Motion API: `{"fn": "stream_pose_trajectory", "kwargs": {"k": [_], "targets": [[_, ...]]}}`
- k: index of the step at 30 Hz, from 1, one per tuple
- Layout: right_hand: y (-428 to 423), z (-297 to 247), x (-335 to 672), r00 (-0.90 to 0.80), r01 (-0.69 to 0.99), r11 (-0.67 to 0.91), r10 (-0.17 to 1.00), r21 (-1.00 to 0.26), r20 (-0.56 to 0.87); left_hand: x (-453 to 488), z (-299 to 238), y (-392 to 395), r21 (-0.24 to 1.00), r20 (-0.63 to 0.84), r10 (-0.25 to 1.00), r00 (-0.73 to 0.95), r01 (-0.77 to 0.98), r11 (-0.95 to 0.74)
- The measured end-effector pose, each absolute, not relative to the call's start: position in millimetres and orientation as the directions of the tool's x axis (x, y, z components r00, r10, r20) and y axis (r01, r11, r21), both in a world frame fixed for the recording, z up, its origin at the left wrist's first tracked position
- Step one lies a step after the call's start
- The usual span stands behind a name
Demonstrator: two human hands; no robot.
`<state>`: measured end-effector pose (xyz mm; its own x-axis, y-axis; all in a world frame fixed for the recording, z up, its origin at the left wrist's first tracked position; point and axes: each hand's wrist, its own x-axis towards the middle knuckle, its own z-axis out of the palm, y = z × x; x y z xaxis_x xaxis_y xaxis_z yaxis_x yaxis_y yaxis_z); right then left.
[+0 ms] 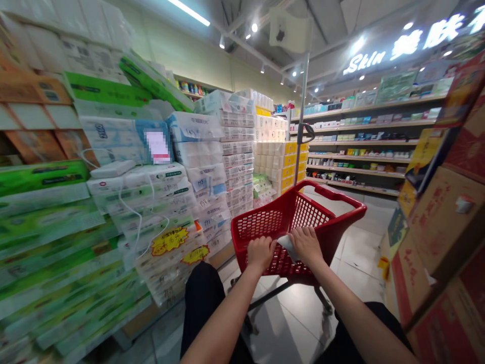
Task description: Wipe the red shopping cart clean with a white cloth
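Note:
A red plastic shopping cart [261,225] with a perforated basket stands right in front of me on its wheels. My left hand [261,253] is closed over the near rim of the basket, fingers curled and their tips hidden. Just to its right, my right hand [306,246] presses a white sheet [288,247] against the same near side of the cart. Whether that sheet is paper or thin cloth I cannot tell. Part of it sticks out between the two hands and hangs below the right palm.
Tall stacks of tissue packs [204,172] line the left, with a white cable [138,217] hanging over them. Cardboard cartons [447,222] rise close on the right. A metal pole [302,116] stands behind the cart. Stocked shelves [352,144] fill the back, beyond a tiled floor [359,273].

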<state>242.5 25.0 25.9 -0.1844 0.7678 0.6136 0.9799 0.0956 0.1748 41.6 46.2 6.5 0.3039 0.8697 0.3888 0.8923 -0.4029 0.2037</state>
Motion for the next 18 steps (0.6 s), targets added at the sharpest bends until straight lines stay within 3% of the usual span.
{"fn": "stream_pose_trajectory", "kwargs": {"k": [3,8,13,18], "targets": [[21.7,28.1,240.9,-0.244,0.970,0.181,0.757,0.165,0.606,37.0,3.0,39.1,0.148,0.488,0.805,0.337,0.877,-0.457],[14.9,40.7,275.3,-0.373,0.927,0.314,0.732,0.205,0.570,8.7,2.4,48.0,0.103,0.491,0.788,0.373,0.873,-0.477],[11.6,54.1,313.6,-0.353,0.935,0.264,0.728,0.235,0.588,10.6,-0.6,54.0,0.085,0.484,0.793,0.369,0.882,-0.463],[11.1,43.3,276.2,-0.231,0.972,0.151,0.727,0.178,0.647,24.3,-3.6,52.6,0.119,0.490,0.800,0.346,0.882,-0.455]]}}
